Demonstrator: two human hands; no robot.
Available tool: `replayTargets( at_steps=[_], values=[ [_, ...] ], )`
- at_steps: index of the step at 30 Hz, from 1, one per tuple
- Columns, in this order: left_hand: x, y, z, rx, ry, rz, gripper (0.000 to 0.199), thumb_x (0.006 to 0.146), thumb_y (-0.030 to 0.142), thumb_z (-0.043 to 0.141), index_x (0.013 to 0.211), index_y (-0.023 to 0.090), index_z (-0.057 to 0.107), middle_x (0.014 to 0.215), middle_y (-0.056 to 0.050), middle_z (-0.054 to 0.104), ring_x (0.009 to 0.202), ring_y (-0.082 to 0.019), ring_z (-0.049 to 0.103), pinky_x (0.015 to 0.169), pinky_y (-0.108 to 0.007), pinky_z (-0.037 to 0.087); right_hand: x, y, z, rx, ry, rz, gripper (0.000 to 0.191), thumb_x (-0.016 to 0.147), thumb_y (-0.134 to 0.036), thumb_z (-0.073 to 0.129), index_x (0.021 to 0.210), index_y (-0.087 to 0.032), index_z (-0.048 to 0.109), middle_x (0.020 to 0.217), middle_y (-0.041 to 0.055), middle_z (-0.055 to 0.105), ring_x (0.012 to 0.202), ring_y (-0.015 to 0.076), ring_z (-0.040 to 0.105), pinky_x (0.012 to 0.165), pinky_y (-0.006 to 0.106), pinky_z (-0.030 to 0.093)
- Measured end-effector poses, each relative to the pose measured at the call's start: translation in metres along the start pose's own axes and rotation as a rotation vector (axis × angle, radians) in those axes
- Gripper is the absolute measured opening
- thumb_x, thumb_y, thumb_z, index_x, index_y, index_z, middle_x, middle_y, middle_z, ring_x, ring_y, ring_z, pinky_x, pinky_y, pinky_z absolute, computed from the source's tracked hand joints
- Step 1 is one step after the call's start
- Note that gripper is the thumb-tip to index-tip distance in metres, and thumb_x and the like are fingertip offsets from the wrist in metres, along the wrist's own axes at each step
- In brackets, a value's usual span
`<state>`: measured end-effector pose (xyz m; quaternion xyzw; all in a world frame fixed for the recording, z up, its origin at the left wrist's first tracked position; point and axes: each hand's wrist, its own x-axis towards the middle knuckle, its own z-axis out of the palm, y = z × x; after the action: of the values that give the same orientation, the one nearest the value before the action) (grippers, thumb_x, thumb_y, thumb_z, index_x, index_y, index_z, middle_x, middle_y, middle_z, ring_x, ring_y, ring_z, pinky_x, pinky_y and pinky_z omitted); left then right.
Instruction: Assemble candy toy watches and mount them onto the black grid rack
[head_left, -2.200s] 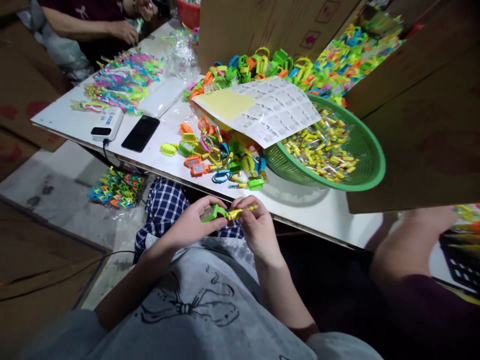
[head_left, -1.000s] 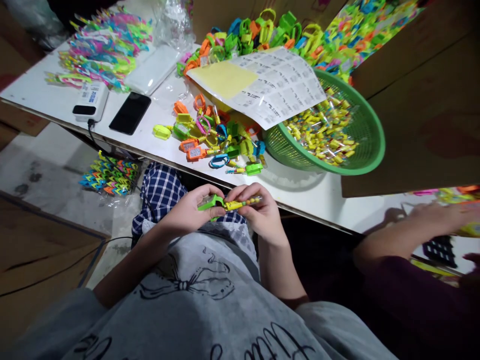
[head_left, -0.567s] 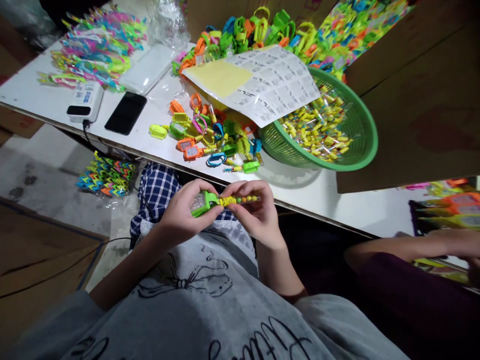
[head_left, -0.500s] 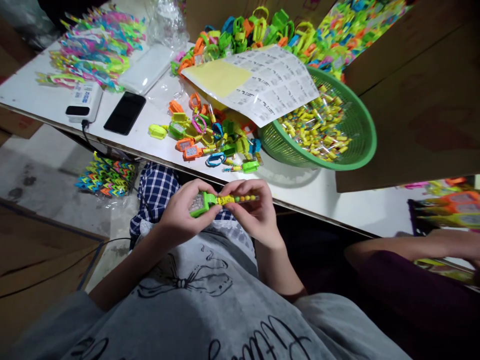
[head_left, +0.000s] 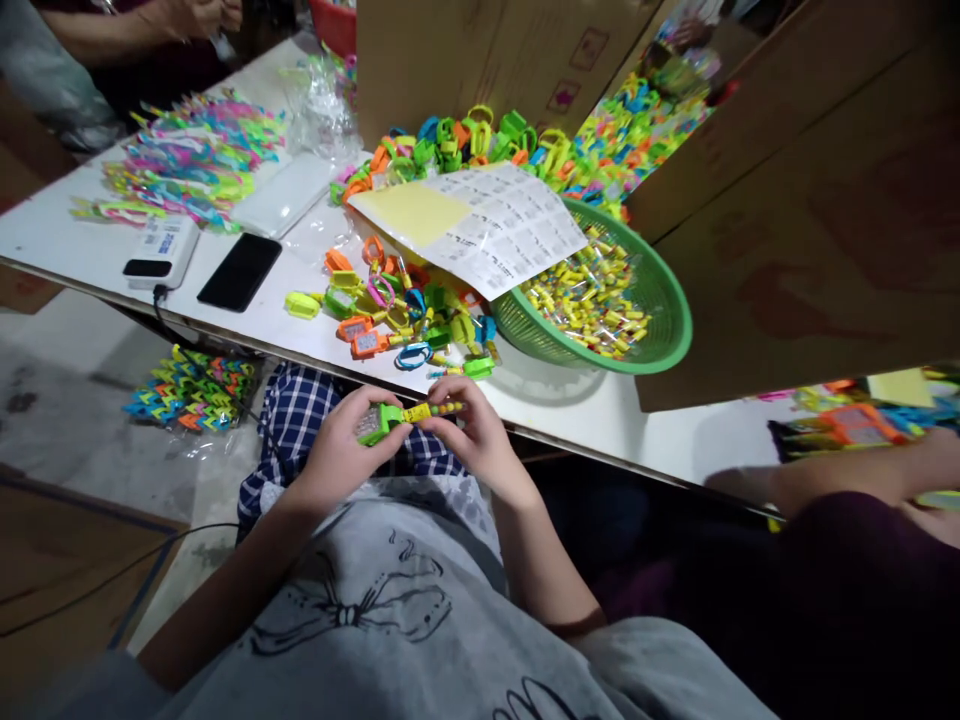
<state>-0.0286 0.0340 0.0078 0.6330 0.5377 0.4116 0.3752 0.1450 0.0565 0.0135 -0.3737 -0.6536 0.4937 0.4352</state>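
My left hand (head_left: 337, 455) is closed around a green toy watch (head_left: 390, 416), above my lap and just off the table's front edge. A small clear tube of coloured candy balls with a yellow label (head_left: 417, 412) sticks out from the watch's right end. The thumb and fingers of my right hand (head_left: 480, 445) pinch this tube. Beyond my hands, a loose pile of toy watches (head_left: 367, 345) in orange, green, blue and yellow lies on the white table. Some of them have candy tubes attached.
A green basket (head_left: 679, 325) holds many candy tubes, with a label sheet (head_left: 517, 225) lying partly over its rim. A phone (head_left: 240, 272) and a white power bank (head_left: 161, 252) lie at left. Cardboard boxes (head_left: 810, 220) stand behind. A co-worker's arm (head_left: 847, 475) is at right.
My view has tilted up and shifted right, so table things appear lower and further left. Another person's hands now show at top left. Both my hands keep hold of the watch and tube.
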Motion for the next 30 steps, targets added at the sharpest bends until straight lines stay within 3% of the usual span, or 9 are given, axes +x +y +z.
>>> replayTargets(
  at_steps=[4,8,10,14,17,20,24,27,30],
  values=[
    [0.006,-0.017,0.001,0.074,0.024,0.013,0.045,0.079,0.031,0.06,0.122,0.024,0.046,0.13,-0.009,0.05,0.122,-0.022,0.046,0.098,-0.038,0.041,0.017,0.03,-0.024,0.034,0.181,0.099,0.021,0.077,-0.032,0.066,0.088,-0.022,0.051,0.088,-0.0007,0.053,0.077,0.0109,0.055,0.07,0.024,0.049],
    [0.007,-0.03,0.001,0.102,0.07,0.04,0.038,0.085,0.03,0.05,0.122,0.023,0.047,0.134,-0.011,0.045,0.127,-0.022,0.042,0.096,-0.038,0.044,0.043,0.07,-0.058,-0.132,0.571,0.049,0.022,0.076,-0.034,0.063,0.087,-0.021,0.049,0.088,-0.0001,0.053,0.073,0.0109,0.055,0.067,0.024,0.048],
    [0.007,-0.032,0.002,0.102,0.057,0.045,0.034,0.086,0.03,0.047,0.119,0.022,0.05,0.132,-0.011,0.047,0.125,-0.022,0.044,0.095,-0.039,0.045,0.052,0.085,-0.067,-0.293,0.655,0.079,0.021,0.078,-0.032,0.058,0.093,-0.019,0.05,0.093,0.0046,0.056,0.078,0.0146,0.057,0.075,0.031,0.05],
    [0.005,-0.033,0.004,0.093,-0.005,0.073,0.03,0.088,0.028,0.045,0.116,0.023,0.052,0.131,-0.011,0.048,0.124,-0.023,0.045,0.099,-0.041,0.043,0.048,0.082,-0.061,-0.598,0.328,0.108,0.044,0.075,-0.026,0.062,0.115,-0.012,0.05,0.122,0.021,0.053,0.116,0.0297,0.049,0.1,0.05,0.036],
    [0.003,-0.035,0.003,0.091,-0.034,0.085,0.029,0.088,0.027,0.045,0.115,0.024,0.054,0.132,-0.01,0.048,0.123,-0.022,0.046,0.097,-0.038,0.045,0.033,0.05,-0.067,-0.683,0.083,0.018,0.046,0.079,-0.03,0.061,0.123,-0.017,0.051,0.135,0.0171,0.047,0.127,0.029,0.042,0.104,0.049,0.034],
    [0.002,-0.039,0.004,0.084,-0.028,0.083,0.027,0.088,0.027,0.045,0.112,0.024,0.056,0.129,-0.01,0.05,0.121,-0.022,0.048,0.098,-0.039,0.045,0.033,0.019,-0.119,-0.734,0.114,0.031,0.031,0.086,-0.029,0.051,0.116,-0.021,0.057,0.109,0.0101,0.066,0.099,0.0227,0.062,0.088,0.041,0.048],
    [0.004,-0.041,0.007,0.047,-0.042,0.075,0.027,0.088,0.029,0.044,0.11,0.023,0.058,0.126,-0.01,0.052,0.118,-0.022,0.05,0.098,-0.04,0.045,0.064,0.021,-0.235,-1.174,0.504,0.274,0.035,0.088,-0.017,0.037,0.117,-0.016,0.055,0.103,0.0121,0.067,0.093,0.0219,0.063,0.081,0.035,0.048],
    [0.004,-0.042,0.008,0.034,-0.041,0.075,0.027,0.088,0.03,0.044,0.109,0.022,0.06,0.125,-0.009,0.053,0.118,-0.022,0.05,0.102,-0.041,0.042,0.086,0.042,-0.295,-1.431,0.303,0.659,0.034,0.08,-0.013,0.049,0.112,-0.015,0.06,0.111,0.0145,0.064,0.101,0.0256,0.06,0.082,0.033,0.046],
    [0.004,-0.046,0.009,0.044,-0.008,0.062,0.027,0.087,0.031,0.044,0.107,0.023,0.061,0.123,-0.009,0.055,0.118,-0.022,0.052,0.101,-0.04,0.044,0.094,0.06,-0.316,-1.439,0.142,0.715,0.029,0.07,-0.017,0.064,0.099,-0.016,0.066,0.097,0.0121,0.068,0.088,0.0251,0.064,0.074,0.03,0.048]
  ],
)
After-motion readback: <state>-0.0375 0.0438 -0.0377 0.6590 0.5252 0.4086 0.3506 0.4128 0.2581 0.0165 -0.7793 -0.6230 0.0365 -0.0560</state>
